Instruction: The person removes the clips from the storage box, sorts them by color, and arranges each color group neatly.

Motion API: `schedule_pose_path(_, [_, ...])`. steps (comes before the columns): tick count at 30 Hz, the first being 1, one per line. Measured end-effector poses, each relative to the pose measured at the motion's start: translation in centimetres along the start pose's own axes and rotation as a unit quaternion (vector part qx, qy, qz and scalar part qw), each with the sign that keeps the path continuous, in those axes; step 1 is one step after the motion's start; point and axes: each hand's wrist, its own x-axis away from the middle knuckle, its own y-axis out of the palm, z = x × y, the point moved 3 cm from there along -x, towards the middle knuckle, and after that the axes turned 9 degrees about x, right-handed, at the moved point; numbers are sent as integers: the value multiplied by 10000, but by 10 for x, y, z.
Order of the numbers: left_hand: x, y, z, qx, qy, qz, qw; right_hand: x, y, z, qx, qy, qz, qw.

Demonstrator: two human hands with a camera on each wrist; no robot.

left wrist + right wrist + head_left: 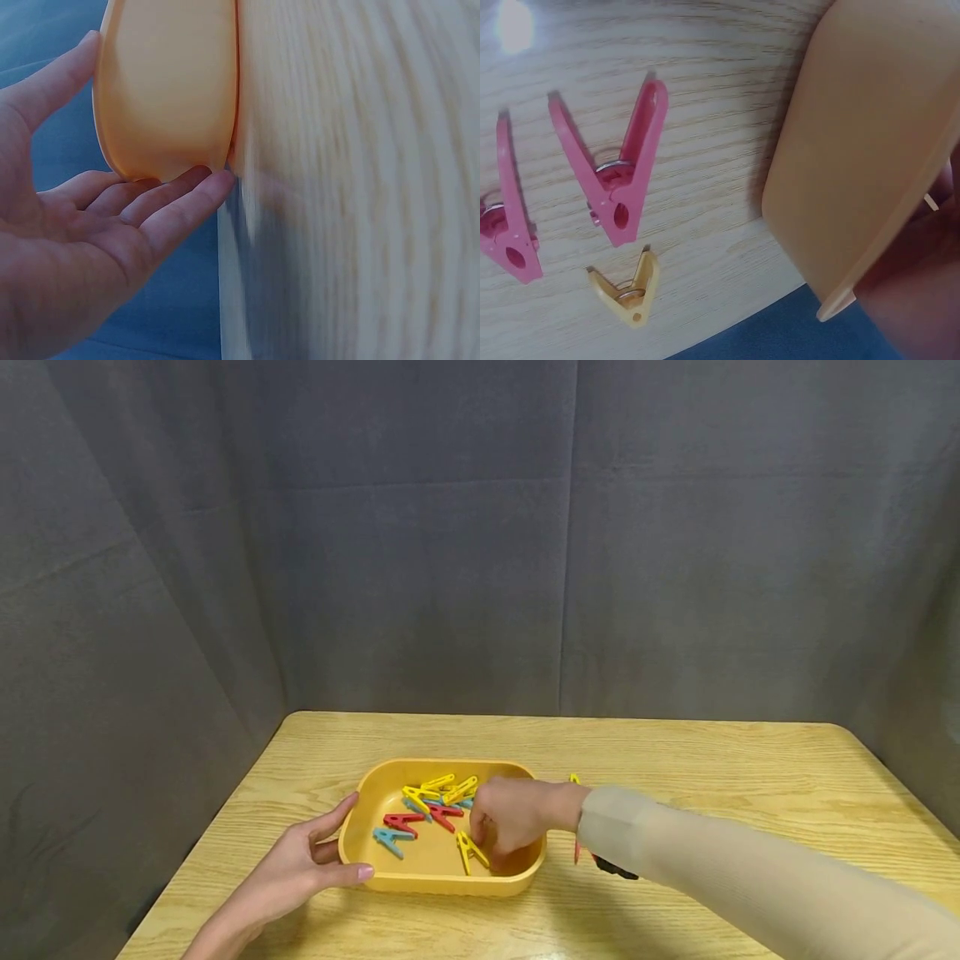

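Lying just left of the right hand (pixel 513 814) (grasp hidden), a V-shaped yellow plastic clip (pixel 467 844) points its legs nearward in the rounded yellow plastic tray (pixel 442 884) the left hand (pixel 298 862) grips.

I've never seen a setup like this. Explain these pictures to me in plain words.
There is no machine here: a person works with two bare hands. The wide picture comes from a camera worn on the head, looking forward and down; the other two come from cameras worn on the wrists. On the wooden table stands a yellow tray with yellow clips, red clips and blue clips lying in it. Beside it, the right wrist picture shows two more red clips and another yellow clip. The left hand holds the tray's left end. The right hand reaches into the right end; its fingers are partly hidden, so I cannot tell whether it holds anything.
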Motion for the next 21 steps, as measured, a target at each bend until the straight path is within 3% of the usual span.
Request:
schedule_pose_path(7, [0, -1, -1, 56, 108, -90, 9999, -1, -1, 4, 150, 63, 210, 9996])
schedule_pose_path(21, [0, 0, 0, 75, 58, -63, 9999, -5, 7, 4, -170, 5, 113, 9998])
